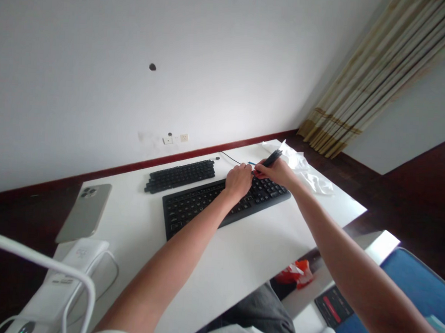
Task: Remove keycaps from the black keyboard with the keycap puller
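Note:
A black keyboard [194, 203] lies at an angle on the white table, with much of its key area showing small pale marks where keycaps seem to be off. My left hand [239, 181] rests at its upper edge, fingers curled in and pressed together; what they hold, if anything, is hidden. Just to the right, my right hand [272, 172] grips a slim black pen-like tool [274, 158], its tip pointing down toward the keyboard beside my left fingertips. Behind the keyboard, black keycaps [182, 175] lie grouped in rows. A small blue item [251, 163] shows near my right fingers.
A phone [89, 211] lies at the table's left edge, near a white power strip [63, 282] with cables. Crumpled clear plastic [308, 171] covers the far right corner. Behind the table is the wall; a blue chair [417, 291] stands at right.

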`<move>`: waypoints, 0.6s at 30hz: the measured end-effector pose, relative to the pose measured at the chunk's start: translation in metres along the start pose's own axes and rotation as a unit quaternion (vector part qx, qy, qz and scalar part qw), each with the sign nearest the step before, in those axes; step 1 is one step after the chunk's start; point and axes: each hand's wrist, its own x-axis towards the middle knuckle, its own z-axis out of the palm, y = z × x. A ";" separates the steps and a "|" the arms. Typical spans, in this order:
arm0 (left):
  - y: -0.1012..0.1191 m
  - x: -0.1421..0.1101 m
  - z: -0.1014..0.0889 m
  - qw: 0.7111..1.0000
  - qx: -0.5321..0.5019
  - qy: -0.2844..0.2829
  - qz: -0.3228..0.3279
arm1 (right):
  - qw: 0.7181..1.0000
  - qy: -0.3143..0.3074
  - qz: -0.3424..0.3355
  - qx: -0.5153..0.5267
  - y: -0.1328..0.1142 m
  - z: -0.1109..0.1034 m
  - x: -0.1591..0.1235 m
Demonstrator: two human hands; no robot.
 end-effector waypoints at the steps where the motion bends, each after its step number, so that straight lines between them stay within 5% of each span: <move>1: 0.000 0.000 0.000 1.000 -0.001 -0.005 0.001 | 1.000 0.008 -0.006 -0.012 -0.001 0.000 0.001; 5: -0.002 0.003 0.002 1.000 0.000 -0.011 0.005 | 0.999 0.027 0.018 0.000 -0.005 -0.003 0.009; 11: -0.004 0.006 0.005 1.000 -0.006 -0.004 0.010 | 0.992 -0.031 0.098 0.071 -0.018 -0.006 0.028; 18: -0.006 0.008 0.003 1.000 -0.014 -0.011 0.006 | 0.995 -0.011 0.092 0.037 -0.018 -0.003 0.024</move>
